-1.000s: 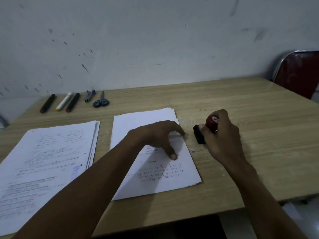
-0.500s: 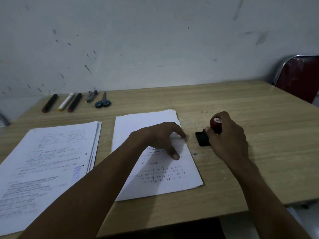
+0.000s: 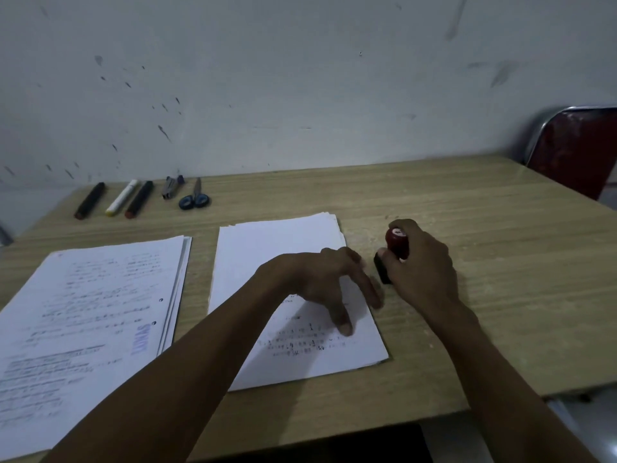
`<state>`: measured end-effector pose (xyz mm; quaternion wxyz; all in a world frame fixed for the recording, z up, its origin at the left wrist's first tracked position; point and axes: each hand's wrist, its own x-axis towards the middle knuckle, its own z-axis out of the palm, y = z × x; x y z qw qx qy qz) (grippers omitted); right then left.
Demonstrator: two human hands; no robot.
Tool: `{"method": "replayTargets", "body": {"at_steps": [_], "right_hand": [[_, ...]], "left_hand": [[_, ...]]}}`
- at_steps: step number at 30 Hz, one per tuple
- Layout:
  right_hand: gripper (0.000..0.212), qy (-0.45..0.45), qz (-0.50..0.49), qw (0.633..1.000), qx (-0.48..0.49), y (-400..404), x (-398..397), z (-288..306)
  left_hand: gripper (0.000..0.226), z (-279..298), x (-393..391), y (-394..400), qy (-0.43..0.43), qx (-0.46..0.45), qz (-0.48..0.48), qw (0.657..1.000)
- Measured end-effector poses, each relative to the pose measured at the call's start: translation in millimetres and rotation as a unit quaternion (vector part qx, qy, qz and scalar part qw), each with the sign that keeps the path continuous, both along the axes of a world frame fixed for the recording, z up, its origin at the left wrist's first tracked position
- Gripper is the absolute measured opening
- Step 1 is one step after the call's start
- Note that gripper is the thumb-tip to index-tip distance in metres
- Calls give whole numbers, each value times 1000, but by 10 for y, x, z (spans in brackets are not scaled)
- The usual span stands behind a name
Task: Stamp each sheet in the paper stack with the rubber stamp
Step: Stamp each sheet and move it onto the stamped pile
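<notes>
Fingers (image 3: 389, 259) of the right hand (image 3: 422, 272) grip the red-knobbed, black-based rubber stamp (image 3: 395, 247), just right of the paper stack (image 3: 283, 248). The left hand (image 3: 329, 279) rests spread and relaxed on the stack's printed top sheet.

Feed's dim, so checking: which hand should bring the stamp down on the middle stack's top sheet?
Right. The right hand already grips the rubber stamp beside the middle stack; the left hand rests on its top sheet.

Far left on the wooden table (image 3: 467, 208) lie three markers (image 3: 115, 199), a stapler (image 3: 171, 187) and blue-handled scissors (image 3: 194, 198); a red chair (image 3: 574, 148) stands far right.
</notes>
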<state>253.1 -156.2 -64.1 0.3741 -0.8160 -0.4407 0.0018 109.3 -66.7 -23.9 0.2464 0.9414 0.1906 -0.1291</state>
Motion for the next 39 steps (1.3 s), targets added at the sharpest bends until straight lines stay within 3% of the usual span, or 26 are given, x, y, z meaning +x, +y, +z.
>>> {"method": "replayTargets", "body": {"at_steps": [3,8,15,17,20,25,29,31,34,39], "right_hand": [[39,-5,1,1000,0,12,10,-12],[38,-8,1,1000,-5,27,22,-18],[40,5,7,1000,-11,5,40,-6],[37,12,9,1000,-6,1,47,-11],[30,10,13,1000,15,-25,44,-15],[29,21,26,997,75,-59,32,12],[24,19,46,990,134,-54,21,91],[28,37,31,987,150,-46,0,159],[30,55,30,984,168,-49,-55,251],[31,59,24,984,167,-79,-123,300]], "left_hand": [[50,-28,3,-138,-16,-13,-30,999],[22,-68,8,-168,-115,-60,-26,991],[14,266,-132,-74,-266,-122,13,956],[11,439,-197,-37,-340,-112,47,932],[9,617,-261,29,-475,-66,127,868],[7,854,-342,158,-609,138,217,750],[16,1061,-465,206,-632,257,280,675],[18,1133,-540,280,-617,299,308,660],[12,1119,-677,459,-550,330,379,667],[14,574,-853,607,-471,254,493,685]]}}
